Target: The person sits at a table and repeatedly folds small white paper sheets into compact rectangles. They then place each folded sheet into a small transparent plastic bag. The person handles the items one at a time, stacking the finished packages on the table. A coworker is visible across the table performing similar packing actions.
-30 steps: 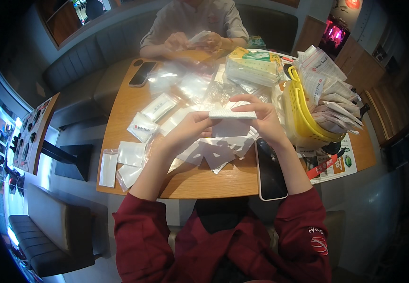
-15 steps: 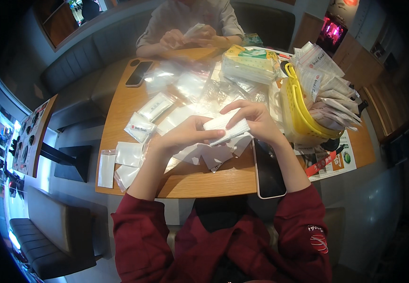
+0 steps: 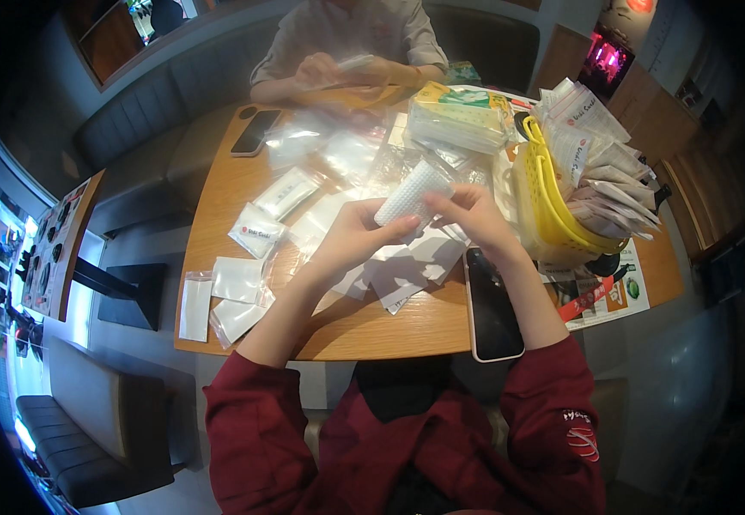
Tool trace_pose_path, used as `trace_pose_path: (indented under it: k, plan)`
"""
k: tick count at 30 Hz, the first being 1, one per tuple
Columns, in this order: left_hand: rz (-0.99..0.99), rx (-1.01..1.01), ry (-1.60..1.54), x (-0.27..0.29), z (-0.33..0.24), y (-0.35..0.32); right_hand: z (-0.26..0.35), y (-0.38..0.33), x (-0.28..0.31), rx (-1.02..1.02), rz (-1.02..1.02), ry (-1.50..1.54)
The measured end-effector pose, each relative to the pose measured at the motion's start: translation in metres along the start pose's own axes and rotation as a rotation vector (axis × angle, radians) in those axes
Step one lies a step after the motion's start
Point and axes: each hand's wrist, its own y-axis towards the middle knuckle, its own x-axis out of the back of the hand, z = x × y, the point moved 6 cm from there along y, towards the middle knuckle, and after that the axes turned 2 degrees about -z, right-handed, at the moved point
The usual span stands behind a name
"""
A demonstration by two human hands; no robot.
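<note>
My left hand (image 3: pixel 364 230) and my right hand (image 3: pixel 467 213) hold a folded white paper towel (image 3: pixel 413 196) between them, above the near middle of the table. Its surface is dimpled, and it stands tilted with its top leaning right. The left thumb presses its lower edge, while the right thumb and fingers pinch its right side. Loose white paper sheets (image 3: pixel 398 275) lie beneath my hands. To their left are small filled clear packets (image 3: pixel 286 194) and further clear packets with white contents (image 3: pixel 239 280).
A yellow basket (image 3: pixel 537 193) packed with paper packets stands at the right. Beside my right forearm lies a phone (image 3: pixel 494 313); another phone (image 3: pixel 255 133) is far left. Clear plastic bags (image 3: pixel 351 154) and a tissue pack (image 3: pixel 458 124) lie farther back. Opposite, a person (image 3: pixel 351 43) handles something white.
The paper towel has turned from lying nearly flat to a steeper tilt, its dimpled face showing. My right hand has shifted from its top to its right side.
</note>
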Motion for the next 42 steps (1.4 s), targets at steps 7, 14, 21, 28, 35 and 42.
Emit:
trace_pose_path:
  k: [7,14,21,28,35,42]
  plan:
    - [0.067,0.093,0.125,-0.004,0.029,0.004,-0.001,0.003,0.006,0.022,-0.045,-0.106]
    - [0.152,0.066,-0.158,-0.019,0.031,0.000,-0.003,-0.009,-0.027,0.068,0.200,-0.035]
    - [0.112,0.006,-0.094,-0.031,0.033,0.000,-0.016,-0.008,-0.028,-0.119,0.199,0.064]
    - [0.127,0.080,-0.013,-0.026,0.040,0.000,-0.012,-0.010,-0.024,-0.132,0.124,0.067]
    - [0.126,0.116,-0.016,-0.030,0.029,-0.003,-0.007,-0.011,-0.021,-0.109,0.040,0.063]
    - [0.110,0.040,-0.066,-0.031,0.032,0.000,0.000,-0.011,-0.012,-0.047,-0.009,0.066]
